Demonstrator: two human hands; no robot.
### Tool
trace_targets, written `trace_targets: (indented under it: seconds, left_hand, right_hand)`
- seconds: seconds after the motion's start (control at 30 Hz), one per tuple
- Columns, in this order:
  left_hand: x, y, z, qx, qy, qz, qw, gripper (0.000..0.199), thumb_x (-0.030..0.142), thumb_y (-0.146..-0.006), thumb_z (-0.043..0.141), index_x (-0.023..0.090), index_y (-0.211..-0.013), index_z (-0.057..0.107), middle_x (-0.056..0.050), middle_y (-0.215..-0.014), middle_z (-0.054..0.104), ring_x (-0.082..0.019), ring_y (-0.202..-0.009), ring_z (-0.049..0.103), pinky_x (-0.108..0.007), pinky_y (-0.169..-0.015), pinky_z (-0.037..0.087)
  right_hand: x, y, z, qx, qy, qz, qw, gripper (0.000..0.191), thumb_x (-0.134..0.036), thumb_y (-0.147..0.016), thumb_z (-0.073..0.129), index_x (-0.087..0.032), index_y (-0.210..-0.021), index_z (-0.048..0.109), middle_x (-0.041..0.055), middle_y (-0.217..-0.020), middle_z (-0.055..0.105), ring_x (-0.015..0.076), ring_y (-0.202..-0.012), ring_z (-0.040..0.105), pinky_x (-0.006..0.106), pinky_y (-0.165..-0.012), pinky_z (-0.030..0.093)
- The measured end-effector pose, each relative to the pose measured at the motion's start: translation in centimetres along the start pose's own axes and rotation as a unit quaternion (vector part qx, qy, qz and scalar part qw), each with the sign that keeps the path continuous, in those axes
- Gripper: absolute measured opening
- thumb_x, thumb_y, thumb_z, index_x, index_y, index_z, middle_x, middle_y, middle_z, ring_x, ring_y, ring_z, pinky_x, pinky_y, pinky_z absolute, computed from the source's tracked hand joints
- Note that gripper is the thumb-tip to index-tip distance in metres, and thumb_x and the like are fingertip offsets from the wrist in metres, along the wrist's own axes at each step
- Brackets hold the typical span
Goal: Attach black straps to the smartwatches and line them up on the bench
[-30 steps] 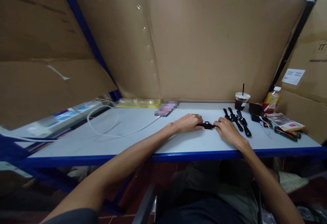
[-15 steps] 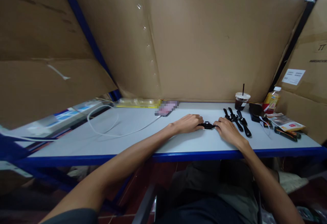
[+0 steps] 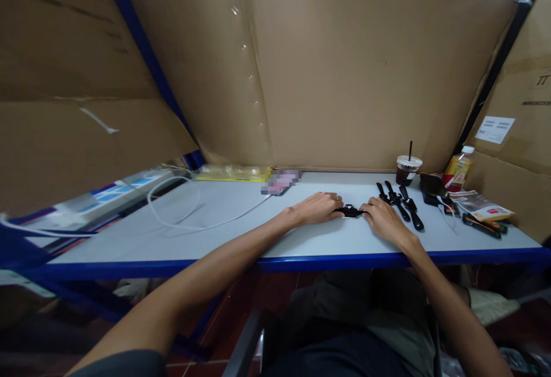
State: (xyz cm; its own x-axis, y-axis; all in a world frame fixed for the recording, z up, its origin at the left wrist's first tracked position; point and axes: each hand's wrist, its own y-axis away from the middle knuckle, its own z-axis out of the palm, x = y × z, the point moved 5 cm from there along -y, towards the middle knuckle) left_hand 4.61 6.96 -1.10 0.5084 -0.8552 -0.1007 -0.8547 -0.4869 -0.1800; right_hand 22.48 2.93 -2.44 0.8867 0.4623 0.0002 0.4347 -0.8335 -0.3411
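Note:
A black spokeshave [image 3: 350,211] lies low over the white tabletop, a handle pointing toward each side. Its left end is in the closed fingers of my left hand [image 3: 321,207], which wears a ring. My right hand [image 3: 383,219] grips the other end, fingers bent around it. The middle body shows between the hands; most of both handles is covered. Just beyond my right hand lie more black spokeshaves, one [image 3: 412,208] nearest the right and others [image 3: 393,199] close beside it.
A phone [image 3: 280,182] on a white cable [image 3: 224,225] lies left of my hands, near a yellow-edged clear package [image 3: 232,173]. At right stand a lidded drink cup [image 3: 407,170] and a bottle [image 3: 458,169], with a packet [image 3: 484,205] and dark-handled tools [image 3: 481,225]. Cardboard [image 3: 344,78] walls the back.

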Motion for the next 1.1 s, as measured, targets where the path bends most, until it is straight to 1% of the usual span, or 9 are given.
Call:
trace_targets:
  seconds: [0.1,0.27,0.33,0.43,0.53,0.67,0.8,0.9,1.1]
  left_hand:
    - [0.0,0.0,0.1,0.003,0.001,0.001,1.0,0.028,0.037,-0.103,0.051,0.015,-0.099,0.07,-0.008,-0.094,0.068,-0.02,-0.087,0.064,-0.03,-0.076,0.045]
    - [-0.4,0.0,0.1,0.024,0.026,-0.006,0.999,0.031,0.039,-0.103,0.051,0.016,-0.099,0.071,-0.008,-0.092,0.068,-0.02,-0.087,0.064,-0.03,-0.077,0.047]
    - [-0.6,0.0,-0.1,0.036,0.036,-0.021,0.998,0.032,0.04,-0.103,0.05,0.016,-0.105,0.072,-0.009,-0.096,0.069,-0.02,-0.089,0.065,-0.03,-0.078,0.048]
    - [-1.0,0.1,-0.5,0.067,0.075,-0.039,0.994,0.031,0.034,-0.104,0.048,0.016,-0.118,0.069,-0.01,-0.107,0.07,-0.021,-0.094,0.065,-0.032,-0.083,0.049]
    - [-0.9,0.1,-0.6,0.085,0.117,-0.03,0.989,0.029,0.031,-0.103,0.051,0.018,-0.121,0.069,-0.009,-0.11,0.07,-0.021,-0.099,0.065,-0.034,-0.088,0.05]
    - [-0.6,-0.1,-0.4,0.079,0.14,-0.004,0.987,0.024,0.025,-0.099,0.056,0.018,-0.116,0.072,-0.008,-0.108,0.069,-0.02,-0.1,0.064,-0.034,-0.09,0.049]
    - [-0.3,-0.2,-0.4,0.068,0.162,0.016,0.984,0.021,0.018,-0.096,0.057,0.019,-0.106,0.075,-0.006,-0.098,0.069,-0.018,-0.091,0.064,-0.03,-0.085,0.05]
    - [0.0,-0.1,-0.5,0.062,0.167,0.019,0.984,0.023,0.015,-0.094,0.056,0.019,-0.108,0.075,-0.006,-0.097,0.068,-0.017,-0.089,0.064,-0.029,-0.081,0.05]
    - [0.1,-0.2,-0.5,0.064,0.177,0.023,0.982,0.024,0.014,-0.094,0.056,0.019,-0.108,0.075,-0.006,-0.097,0.068,-0.017,-0.09,0.064,-0.029,-0.082,0.051]
  right_hand:
    - [0.0,0.0,0.0,-0.004,0.0,-0.001,1.0,0.027,-0.015,-0.1,0.048,-0.018,-0.111,0.073,0.0108,-0.102,0.065,0.0241,-0.101,0.059,0.033,-0.082,0.041]
    - [0.0,0.1,-0.1,0.006,-0.008,-0.003,1.0,0.028,-0.015,-0.099,0.047,-0.018,-0.108,0.073,0.0102,-0.1,0.064,0.0233,-0.098,0.058,0.033,-0.082,0.04]
    - [0.0,0.1,-0.2,0.007,-0.008,-0.004,1.0,0.029,-0.014,-0.098,0.047,-0.018,-0.108,0.074,0.0098,-0.098,0.064,0.023,-0.097,0.058,0.032,-0.081,0.04]
    - [0.0,0.1,-0.2,-0.002,-0.006,-0.005,1.0,0.03,-0.015,-0.099,0.048,-0.019,-0.11,0.075,0.0098,-0.098,0.065,0.0229,-0.098,0.058,0.032,-0.082,0.04]
    - [-0.1,0.0,-0.2,-0.014,-0.013,-0.013,1.0,0.03,-0.016,-0.1,0.049,-0.02,-0.111,0.076,0.0099,-0.099,0.065,0.0226,-0.098,0.059,0.032,-0.083,0.041]
    - [-0.5,-0.1,-0.2,-0.017,-0.04,-0.033,0.999,0.028,-0.017,-0.099,0.052,-0.023,-0.11,0.077,0.0085,-0.099,0.065,0.0219,-0.098,0.059,0.032,-0.084,0.042]
    - [-0.7,0.0,-0.3,-0.01,-0.058,-0.046,0.997,0.028,-0.018,-0.099,0.053,-0.025,-0.111,0.077,0.0076,-0.098,0.065,0.0216,-0.097,0.058,0.031,-0.082,0.042]
    - [-0.7,0.0,-0.4,-0.005,-0.06,-0.048,0.997,0.028,-0.017,-0.099,0.054,-0.025,-0.11,0.078,0.0077,-0.098,0.065,0.0218,-0.097,0.059,0.032,-0.081,0.043]
    - [-0.7,0.0,-0.4,-0.013,-0.061,-0.045,0.997,0.029,-0.017,-0.098,0.053,-0.025,-0.11,0.078,0.0079,-0.098,0.065,0.0221,-0.097,0.059,0.033,-0.082,0.043]
